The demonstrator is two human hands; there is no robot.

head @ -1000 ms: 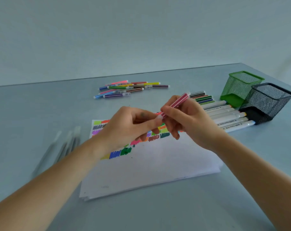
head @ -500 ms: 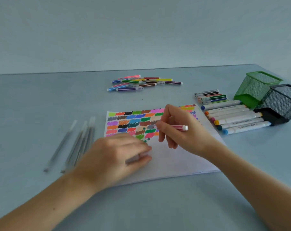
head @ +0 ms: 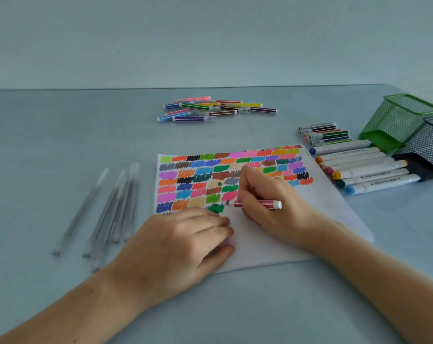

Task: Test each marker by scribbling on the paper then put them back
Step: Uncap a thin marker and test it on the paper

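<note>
Head view first — what's the right hand (head: pixel 267 207) doing?

— Its fingers (head: pixel 245 180) are curled tight round a thin red marker (head: pixel 260 203). The marker lies nearly level, white end to the right, tip pointing left onto the paper (head: pixel 272 244) just right of a dark green patch.

— And the left hand (head: pixel 183 244)?

— It rests on the near left corner of the paper, palm down. The fingers are bent and close together, thumb tucked under toward them. Something may be pinched in there, but it is hidden, so I cannot tell whether the hand holds anything.

— Are the hands touching?

— No, they sit close, with a strip of white paper between them.

— Where's the rest?

— Rows of coloured scribbles (head: pixel 210 175) fill the far half of the paper. A loose pile of thin markers (head: pixel 217 109) lies far, beyond the paper. A smaller row of thin markers (head: pixel 324 132) lies to the right, and nearer than those a row of fat white markers (head: pixel 369 170). At the far right a green mesh cup (head: pixel 399 120) and a black mesh cup (head: pixel 428 145) lie tipped on their sides. Left of the paper lies a bunch of clear pens (head: pixel 116 207).
</note>
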